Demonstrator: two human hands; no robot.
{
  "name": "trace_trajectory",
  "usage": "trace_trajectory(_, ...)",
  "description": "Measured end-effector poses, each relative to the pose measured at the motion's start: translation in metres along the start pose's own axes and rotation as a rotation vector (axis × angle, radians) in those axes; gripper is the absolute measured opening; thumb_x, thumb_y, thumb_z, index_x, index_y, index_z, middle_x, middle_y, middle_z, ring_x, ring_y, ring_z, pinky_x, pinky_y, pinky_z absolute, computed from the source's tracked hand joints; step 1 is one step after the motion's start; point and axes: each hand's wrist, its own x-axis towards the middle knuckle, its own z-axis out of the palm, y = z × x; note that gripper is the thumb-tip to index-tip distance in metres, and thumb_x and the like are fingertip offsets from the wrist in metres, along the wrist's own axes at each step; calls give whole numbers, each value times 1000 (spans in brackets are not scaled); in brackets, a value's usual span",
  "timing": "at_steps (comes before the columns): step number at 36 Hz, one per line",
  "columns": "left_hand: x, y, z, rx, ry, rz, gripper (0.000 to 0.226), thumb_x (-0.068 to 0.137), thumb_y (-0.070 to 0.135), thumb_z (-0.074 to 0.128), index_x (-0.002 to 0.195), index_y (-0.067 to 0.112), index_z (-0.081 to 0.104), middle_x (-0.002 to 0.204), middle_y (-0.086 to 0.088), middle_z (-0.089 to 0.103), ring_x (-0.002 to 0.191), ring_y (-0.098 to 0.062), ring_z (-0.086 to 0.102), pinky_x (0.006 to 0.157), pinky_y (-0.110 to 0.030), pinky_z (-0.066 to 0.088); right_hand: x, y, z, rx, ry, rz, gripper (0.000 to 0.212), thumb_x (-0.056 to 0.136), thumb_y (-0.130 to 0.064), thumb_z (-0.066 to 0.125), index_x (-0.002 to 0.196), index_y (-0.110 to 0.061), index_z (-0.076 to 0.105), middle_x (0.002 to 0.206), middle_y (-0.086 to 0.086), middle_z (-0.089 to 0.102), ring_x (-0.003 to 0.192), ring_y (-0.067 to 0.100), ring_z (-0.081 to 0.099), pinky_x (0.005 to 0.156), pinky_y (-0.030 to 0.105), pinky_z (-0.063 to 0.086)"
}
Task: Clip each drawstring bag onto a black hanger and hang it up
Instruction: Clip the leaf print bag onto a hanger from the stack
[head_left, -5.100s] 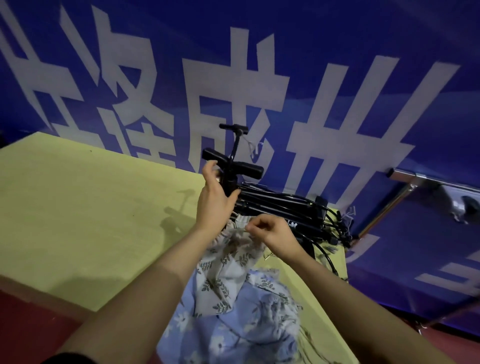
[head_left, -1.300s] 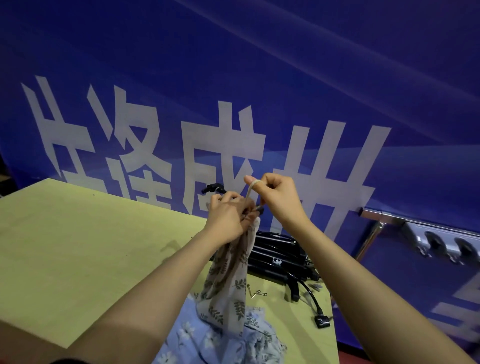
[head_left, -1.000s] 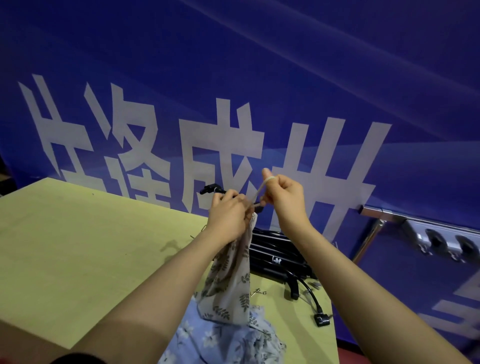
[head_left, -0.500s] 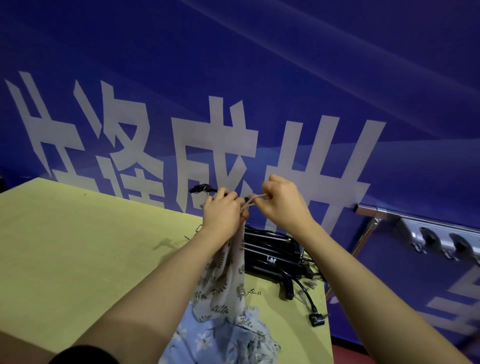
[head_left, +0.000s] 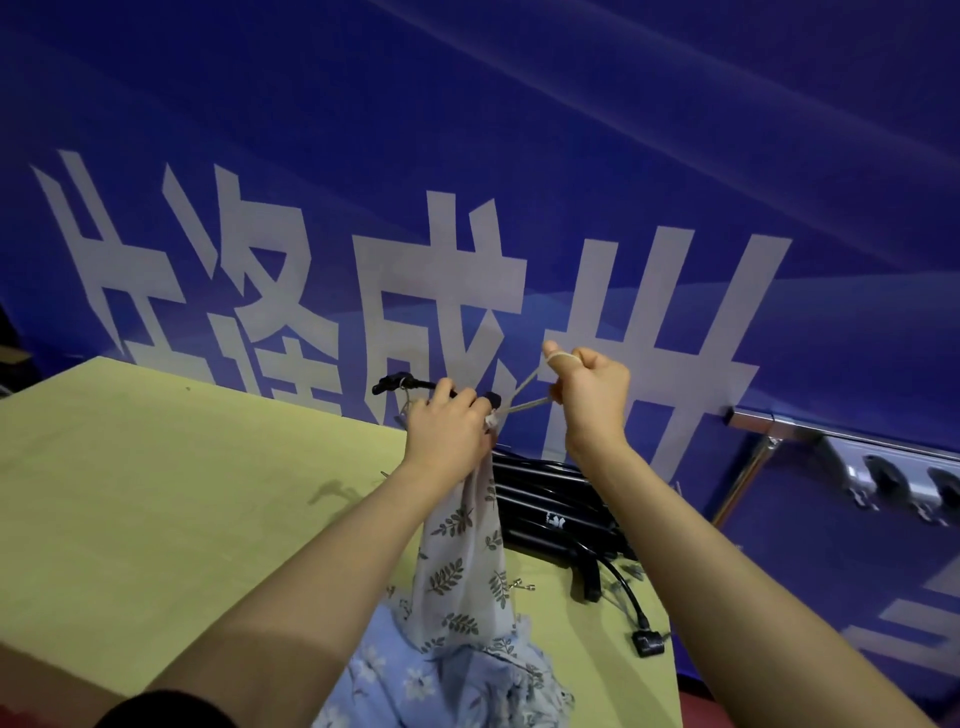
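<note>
At frame centre, we are gripping the leaf-print drawstring bag (head_left: 462, 566) and black hanger (head_left: 410, 385) in our left hand (head_left: 448, 434) while our right hand (head_left: 592, 397), cord (head_left: 527, 404) looped over its finger, is now pulling farther right, cinching it closed.

The left hand (head_left: 451, 432) hides the black hanger's (head_left: 410, 385) clips and the bag's mouth.

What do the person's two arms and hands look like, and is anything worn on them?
Both forearms are bare up to the frame edge. The left arm shows the edge of a dark sleeve near the elbow; no sleeve shows on the right arm. The left hand and right hand show no gloves, rings or watch.
</note>
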Motion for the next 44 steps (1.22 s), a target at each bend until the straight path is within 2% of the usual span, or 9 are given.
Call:
trace_trajectory(4,0,-6,-2,28,29,31,68,88,69,22,112,18,60,115,1,60,118,-23,43,88,-38,38,2,-1,1,-75,-82,-112,37,87,-22,66,60,-10,44,51,4,34,52,15,34,49,17,40)
trace_trajectory(8,-5,-7,-8,15,73,79,76,86,52,-4,107,19,62,108,0,64,111,-26,47,86,-40,36,2,0,1,-105,-97,-132,42,87,-25,66,58,-11,40,51,2,34,50,11,34,53,19,41)
trace_trajectory(16,-11,-12,-9,159,154,46,21,72,39,73,80,20,69,70,-2,67,73,-29,64,56,-33,48,-8,-1,2,-1,-80,-108,38,84,-25,69,61,-9,44,57,9,35,62,23,36,65,33,43)
trace_trajectory(20,-10,-11,-22,188,166,-36,21,74,41,71,80,22,68,69,0,64,70,-27,62,47,-28,41,-7,-9,4,42,-70,-115,41,85,-25,69,57,-12,42,55,4,38,64,24,42,72,30,48)
trace_trajectory(24,-4,-10,-38,112,169,-50,33,97,36,34,109,17,58,107,-3,60,104,-27,51,68,-35,35,-5,-23,9,85,-77,-161,42,87,-22,67,56,-14,40,49,-6,39,55,10,43,63,25,49)
trace_trajectory(27,-1,-8,-47,121,151,-72,40,98,38,30,114,15,58,113,-5,61,106,-28,51,83,-36,33,-4,-29,12,127,-78,-156,39,86,-22,67,56,-14,43,46,-12,42,52,4,47,72,30,53)
trace_trajectory(30,2,-6,-51,121,132,-80,43,98,40,28,111,14,60,111,-6,63,104,-29,54,84,-37,32,-1,-39,11,170,-76,-168,32,85,-23,69,60,-15,51,55,-7,51,61,8,55,78,33,56)
trace_trajectory(37,7,13,-56,71,131,-31,41,97,40,32,116,14,58,116,-7,60,107,-30,52,85,-37,34,-2,-49,-10,159,28,-65,37,83,-31,71,60,-6,55,54,5,46,54,14,45,54,25,52)
trace_trajectory(44,6,69,-74,65,126,2,42,98,40,32,118,12,55,120,-8,57,112,-31,50,90,-39,33,-13,-68,-56,371,-63,-38,16,90,-21,63,84,-8,70,79,8,68,66,17,65,66,28,57)
